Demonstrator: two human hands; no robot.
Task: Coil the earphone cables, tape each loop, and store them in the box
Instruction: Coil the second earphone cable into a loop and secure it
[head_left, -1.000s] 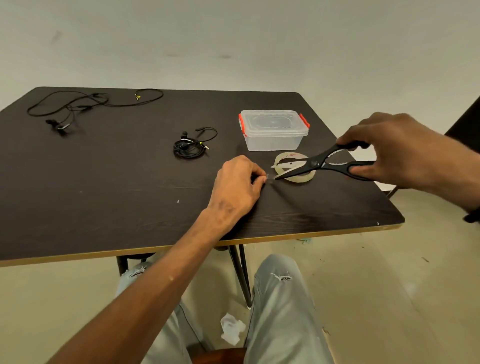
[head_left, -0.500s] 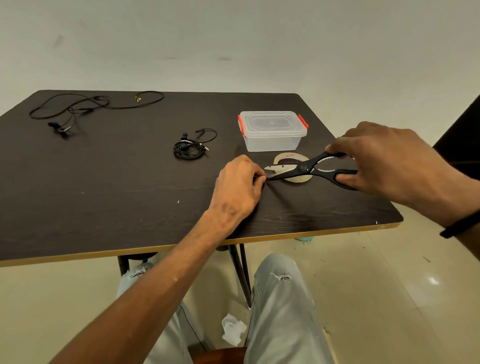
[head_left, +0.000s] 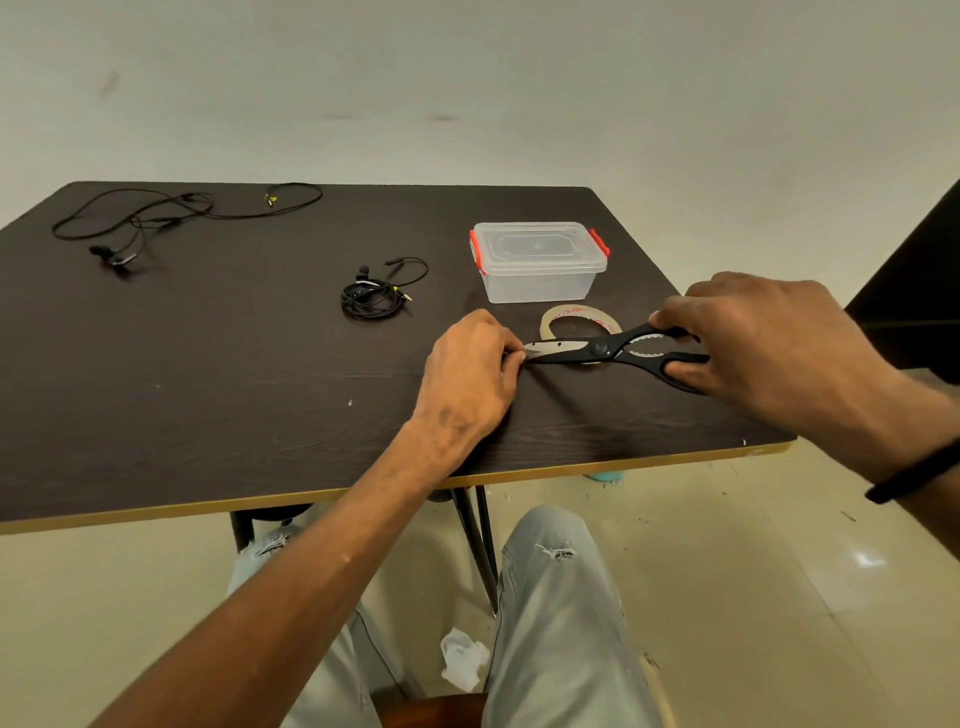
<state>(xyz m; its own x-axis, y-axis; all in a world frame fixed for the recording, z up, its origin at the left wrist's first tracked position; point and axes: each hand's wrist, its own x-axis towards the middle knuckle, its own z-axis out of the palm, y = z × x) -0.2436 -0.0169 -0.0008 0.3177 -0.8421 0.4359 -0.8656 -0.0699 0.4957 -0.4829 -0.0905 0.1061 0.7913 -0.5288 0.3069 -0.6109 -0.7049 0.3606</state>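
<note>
I had my right hand (head_left: 774, 348) closed through the handles of the black scissors (head_left: 602, 351), blades nearly shut over the tape roll (head_left: 558, 314), their tips meeting my left hand (head_left: 467, 374), whose fingertips were pinched together on the dark table (head_left: 208, 374); what they held I couldn't tell. The coiled earphones (head_left: 374, 299) lay left of the lidded plastic box (head_left: 537, 260), the uncoiled earphones (head_left: 156, 218) at the far left corner.

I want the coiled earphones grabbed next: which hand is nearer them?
Left. The left hand rests just right of and nearer the viewer than the coiled earphones; the right hand is farther right, holding the scissors.
</note>
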